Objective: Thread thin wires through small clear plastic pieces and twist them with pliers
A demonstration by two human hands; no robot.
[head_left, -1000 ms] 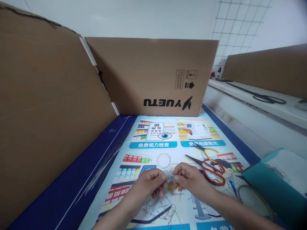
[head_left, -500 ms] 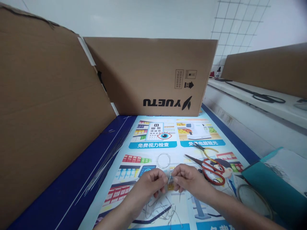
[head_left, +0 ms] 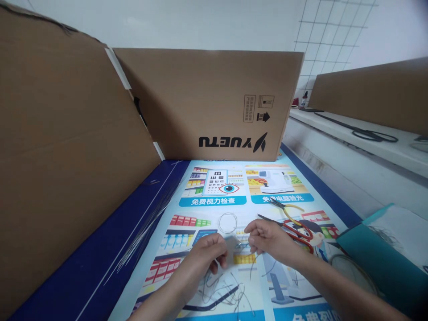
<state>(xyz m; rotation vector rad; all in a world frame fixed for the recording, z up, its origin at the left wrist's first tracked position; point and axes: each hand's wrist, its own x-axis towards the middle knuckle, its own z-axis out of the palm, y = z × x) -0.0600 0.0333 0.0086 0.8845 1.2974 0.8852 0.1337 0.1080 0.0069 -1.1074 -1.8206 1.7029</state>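
Observation:
Thumb and fingers of my left hand (head_left: 210, 252) are pressed together above the printed mat; what they hold, if anything, is too small to name. My right hand (head_left: 265, 238) is closed in a pinch just to the right, with a thin wire (head_left: 239, 244) at its fingertips. A gap separates the two hands. Beyond them lies a round wire coil (head_left: 228, 223). Several loose bent wires (head_left: 230, 294) are scattered below the hands. Red-handled scissors (head_left: 301, 234) lie partly behind my right hand, beside yellow-handled pliers (head_left: 289, 209).
Long straight wires (head_left: 140, 238) lie at the left on the blue mat edge. Cardboard panels (head_left: 207, 102) stand at the back and left. At the right are a teal box (head_left: 377, 249) with fine wires on it and a white ledge (head_left: 364, 133) holding a dark cable.
My hands have moved apart. The right has gone up and to the right, now covering more of the scissors; the left has shifted slightly left.

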